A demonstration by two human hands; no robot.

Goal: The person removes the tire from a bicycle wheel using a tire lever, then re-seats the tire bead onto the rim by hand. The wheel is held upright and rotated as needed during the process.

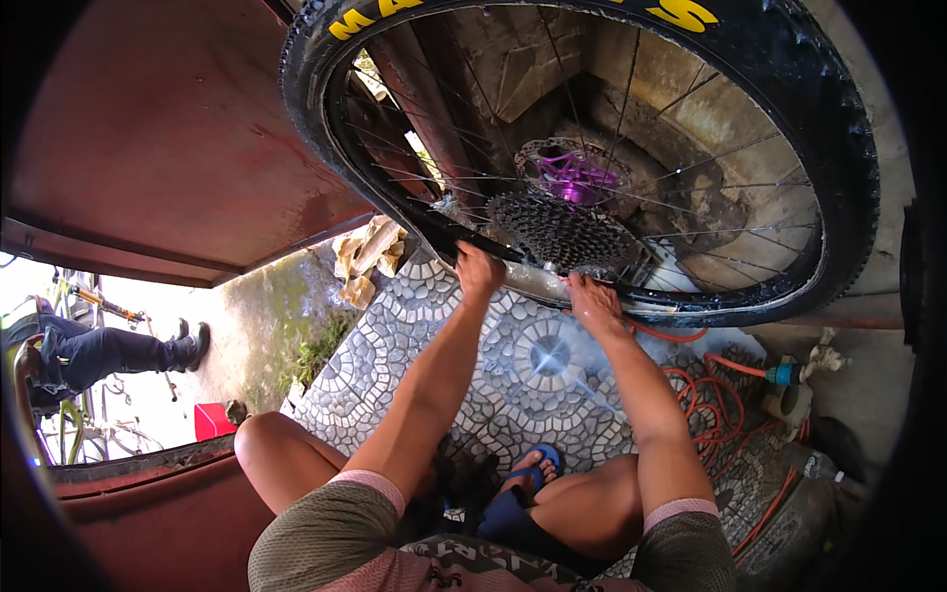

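A large bicycle wheel with a black knobby tire (834, 163) and yellow lettering fills the top, showing a black cassette (552, 237) and purple hub (577, 178). My left hand (476, 268) grips the tire's lower left stretch, where it is pulled away from the rim. My right hand (597, 306) is closed on the lower edge, right of a pale, silvery strip (528, 283) between my hands. A small pinkish bit at my right fingertips is too small to name. An orange hose (671, 333) runs just beside that hand.
Orange coils, a valve fitting (821, 360) and a grey cylinder lie at right on patterned stone tiles (385, 335). Red metal panels (158, 128) stand at left, with crumpled pale material (367, 257) beside them. Beyond are another person's legs (138, 347), bicycles and a red container (214, 422).
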